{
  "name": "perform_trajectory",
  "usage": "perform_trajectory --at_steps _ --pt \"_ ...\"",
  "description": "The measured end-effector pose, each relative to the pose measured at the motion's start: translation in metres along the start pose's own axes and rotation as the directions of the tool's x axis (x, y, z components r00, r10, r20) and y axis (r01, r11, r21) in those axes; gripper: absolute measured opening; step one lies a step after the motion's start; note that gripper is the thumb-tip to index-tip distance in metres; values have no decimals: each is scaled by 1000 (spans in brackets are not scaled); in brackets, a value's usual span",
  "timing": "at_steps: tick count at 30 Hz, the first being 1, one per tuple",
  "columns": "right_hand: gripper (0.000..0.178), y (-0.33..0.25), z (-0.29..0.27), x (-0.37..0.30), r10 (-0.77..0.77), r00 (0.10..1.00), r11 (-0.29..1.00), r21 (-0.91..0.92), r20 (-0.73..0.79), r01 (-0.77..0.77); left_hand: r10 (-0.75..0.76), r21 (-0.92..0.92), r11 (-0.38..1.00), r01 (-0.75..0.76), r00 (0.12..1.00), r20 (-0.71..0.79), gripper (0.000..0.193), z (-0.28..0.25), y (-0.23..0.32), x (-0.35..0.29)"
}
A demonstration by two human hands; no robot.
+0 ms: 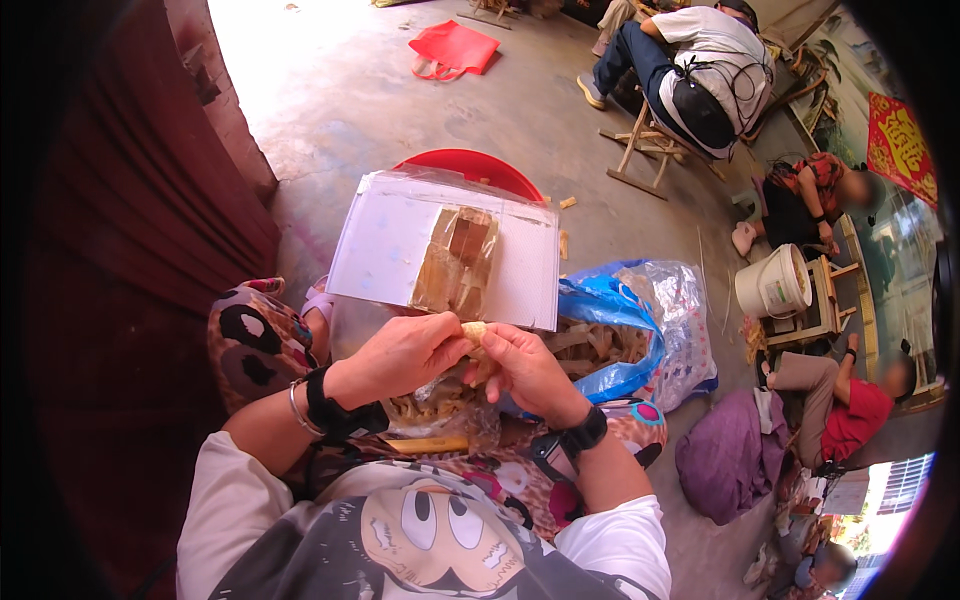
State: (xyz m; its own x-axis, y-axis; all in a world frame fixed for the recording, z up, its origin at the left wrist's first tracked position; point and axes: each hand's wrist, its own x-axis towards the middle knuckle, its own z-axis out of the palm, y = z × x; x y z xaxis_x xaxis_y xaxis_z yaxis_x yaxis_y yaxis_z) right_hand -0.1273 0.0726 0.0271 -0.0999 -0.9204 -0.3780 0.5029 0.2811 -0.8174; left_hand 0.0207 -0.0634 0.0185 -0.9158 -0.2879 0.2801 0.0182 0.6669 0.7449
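Observation:
My left hand (400, 352) and my right hand (530, 372) meet over my lap, fingertips closed on a small pale-yellow piece (474, 331), folded or rolled; its exact kind I cannot make out. Just beyond them lies a white board (385, 235) across a red basin (500, 170). On the board rests a brown block (455, 270) wrapped in clear tape or film. Below my hands, tan curled strips (420, 408) sit in clear plastic, partly hidden by my wrists. A yellow flat stick (430, 443) lies across my lap.
Right of the board, a blue bag (612, 380) holds tan strips (600, 345). A red bag (455, 50) lies on the concrete floor. Several people sit to the right, near a white bucket (775, 283) and a purple sack (730, 455). A dark red curtain (150, 200) hangs at left.

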Motion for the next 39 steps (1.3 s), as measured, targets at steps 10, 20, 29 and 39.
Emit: perform_trajectory --at_steps 10,20,29,39 --pt "14 -16 -29 -6 -63 989 997 -57 -135 55 -277 -666 628 402 916 291 20 -21 2 0" --pt "15 -9 -13 -2 -79 997 973 -221 -28 71 -246 -749 417 515 857 453 20 -19 -7 1" --pt "15 -10 -5 0 -162 986 949 -278 -34 146 -199 -692 489 531 840 504 15 -28 0 4" --pt "10 13 10 0 -312 948 900 -340 -61 274 -385 -418 766 488 870 310 11 -14 -1 8"
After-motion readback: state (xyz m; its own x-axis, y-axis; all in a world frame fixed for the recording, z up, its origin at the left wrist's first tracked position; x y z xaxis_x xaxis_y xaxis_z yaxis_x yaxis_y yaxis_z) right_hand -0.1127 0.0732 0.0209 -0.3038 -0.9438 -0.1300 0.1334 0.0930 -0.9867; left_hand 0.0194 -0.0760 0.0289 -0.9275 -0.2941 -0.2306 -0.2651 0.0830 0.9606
